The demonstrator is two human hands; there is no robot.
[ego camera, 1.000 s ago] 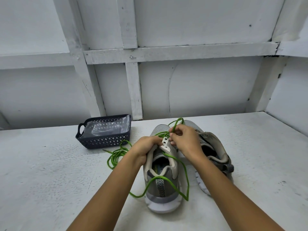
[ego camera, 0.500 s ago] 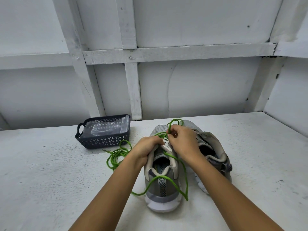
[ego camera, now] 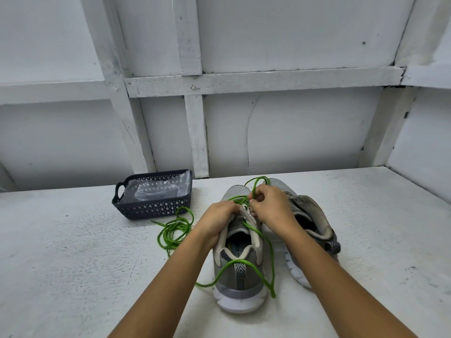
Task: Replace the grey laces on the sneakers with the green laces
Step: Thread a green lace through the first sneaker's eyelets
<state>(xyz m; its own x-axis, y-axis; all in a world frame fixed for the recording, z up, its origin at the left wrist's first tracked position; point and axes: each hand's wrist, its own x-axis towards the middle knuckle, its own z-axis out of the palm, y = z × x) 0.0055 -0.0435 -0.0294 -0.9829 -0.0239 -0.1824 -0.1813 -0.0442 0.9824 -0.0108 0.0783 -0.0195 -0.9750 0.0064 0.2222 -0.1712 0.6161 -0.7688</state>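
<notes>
The sneaker (ego camera: 224, 279) stands heel near, toe far. The left hand (ego camera: 217, 223) grips its left side, steadying it; the right hand (ego camera: 273, 211) pinches the green lace (ego camera: 273, 272) just above the shoe's middle — the nearer hand for the next pull, likely up and far — along the shoe.

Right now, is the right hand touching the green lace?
Touching. The head view shows the right hand pinching the green lace over the sneaker.
</notes>
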